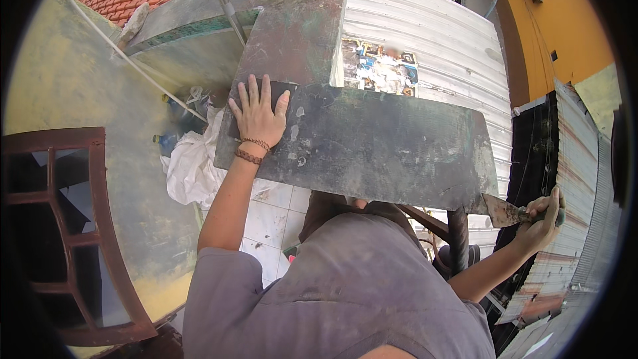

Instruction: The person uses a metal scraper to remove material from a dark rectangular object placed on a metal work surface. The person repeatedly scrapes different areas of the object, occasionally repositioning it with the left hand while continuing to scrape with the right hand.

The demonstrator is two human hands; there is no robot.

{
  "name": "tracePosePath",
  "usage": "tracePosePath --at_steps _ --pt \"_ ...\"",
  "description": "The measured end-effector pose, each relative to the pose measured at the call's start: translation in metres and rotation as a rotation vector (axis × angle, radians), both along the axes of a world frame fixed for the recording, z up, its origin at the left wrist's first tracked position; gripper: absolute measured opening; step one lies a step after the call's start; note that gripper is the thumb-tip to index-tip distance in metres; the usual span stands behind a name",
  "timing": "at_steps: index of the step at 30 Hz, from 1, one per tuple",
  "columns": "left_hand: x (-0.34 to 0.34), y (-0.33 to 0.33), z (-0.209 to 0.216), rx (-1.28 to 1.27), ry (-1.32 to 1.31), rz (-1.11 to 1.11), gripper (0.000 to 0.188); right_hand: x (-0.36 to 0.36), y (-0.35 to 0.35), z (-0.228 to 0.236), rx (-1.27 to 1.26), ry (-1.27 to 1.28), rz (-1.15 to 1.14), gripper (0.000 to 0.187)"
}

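My left hand (258, 116) lies flat with fingers spread at the left end of a dark, worn ledge top (392, 143). Beneath it is a darker square patch (285, 92), partly covered by the fingers; whether it is a separate sheet I cannot tell. Out at the far right, my right hand (546, 221) is closed around the handle of a scraper (500, 211). The scraper's rusty, flared metal blade points left, at the ledge's near right corner. Pale chips and scuffs mark the ledge surface.
A reddish-brown wall top (292, 40) runs away from the ledge. Corrugated metal roofing (432, 40) lies beyond. White cloth (193, 166) and plastic bottles (166, 141) sit at the left, near a brown window frame (98, 226). A dark post (458, 239) stands below the ledge.
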State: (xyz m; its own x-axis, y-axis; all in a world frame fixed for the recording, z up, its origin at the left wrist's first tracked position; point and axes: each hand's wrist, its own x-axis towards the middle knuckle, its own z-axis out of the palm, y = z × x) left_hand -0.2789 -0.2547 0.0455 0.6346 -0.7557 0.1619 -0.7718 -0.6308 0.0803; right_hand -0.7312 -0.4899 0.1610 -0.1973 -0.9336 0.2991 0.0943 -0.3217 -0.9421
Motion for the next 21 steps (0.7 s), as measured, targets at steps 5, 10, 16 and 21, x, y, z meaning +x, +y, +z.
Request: tracePosePath --at_steps 5,10,16,21 --pt "-0.078 -0.001 0.015 0.025 0.114 -0.369 0.093 -0.002 -0.004 -0.002 0.009 0.005 -0.014 0.022" --pt "0.024 -0.006 0.000 0.074 -0.007 0.227 0.107 -0.005 -0.003 -0.003 0.019 0.012 0.014 0.021" --pt "0.024 0.016 0.007 0.048 0.021 0.013 0.093 -0.004 -0.004 -0.003 0.025 -0.008 0.008 0.021" --pt "-0.010 0.007 -0.005 -0.115 0.100 0.006 0.076 0.000 0.000 -0.002 0.007 -0.010 -0.003 0.023"
